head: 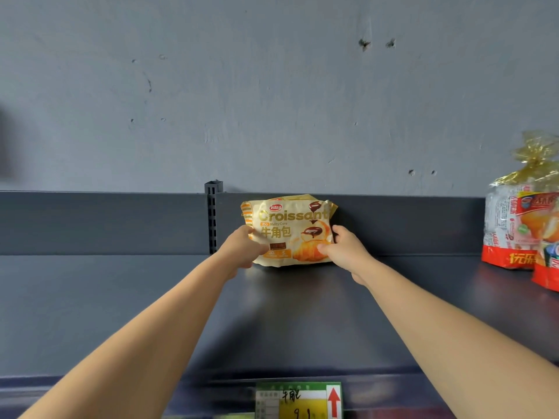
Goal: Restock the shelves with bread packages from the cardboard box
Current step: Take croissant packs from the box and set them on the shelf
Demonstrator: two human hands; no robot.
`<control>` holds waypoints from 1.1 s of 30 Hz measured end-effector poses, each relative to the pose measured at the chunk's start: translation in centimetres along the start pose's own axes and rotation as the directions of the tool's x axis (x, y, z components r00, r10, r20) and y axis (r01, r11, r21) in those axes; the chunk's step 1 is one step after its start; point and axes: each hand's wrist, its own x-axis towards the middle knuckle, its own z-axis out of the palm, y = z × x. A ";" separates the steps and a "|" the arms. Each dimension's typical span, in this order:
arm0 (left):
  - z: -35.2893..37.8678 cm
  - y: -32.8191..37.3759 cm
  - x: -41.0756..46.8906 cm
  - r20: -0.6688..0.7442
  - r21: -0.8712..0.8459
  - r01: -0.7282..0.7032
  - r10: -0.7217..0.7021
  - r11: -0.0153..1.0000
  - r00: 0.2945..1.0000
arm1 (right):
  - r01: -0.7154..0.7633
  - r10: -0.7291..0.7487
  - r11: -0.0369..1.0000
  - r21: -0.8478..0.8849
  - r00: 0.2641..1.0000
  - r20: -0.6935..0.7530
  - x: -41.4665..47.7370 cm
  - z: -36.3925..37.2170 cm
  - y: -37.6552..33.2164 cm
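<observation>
shelf [121, 313]: dark grey, back panel behind.
croissant pack [287, 228]: upright at shelf rear, between both hands, seemingly leaning on the panel.
left hand [242, 247]: fingers curled, gripping pack's left edge.
right hand [344, 247]: thumb and fingers pinching right edge.
</observation>
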 end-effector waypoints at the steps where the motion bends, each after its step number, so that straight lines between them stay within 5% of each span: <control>1: 0.1 0.0 -0.1 0.004 0.003 0.004 -0.004 1.000 1.000 | -0.007 0.007 1.000 -0.006 1.000 0.004 0.1 0.0 0.1; 33: -1.1 -1.0 -1.2 0.011 0.129 0.002 -0.003 0.992 1.000 | -0.027 0.015 0.986 -0.165 0.997 -0.071 -0.3 0.7 0.3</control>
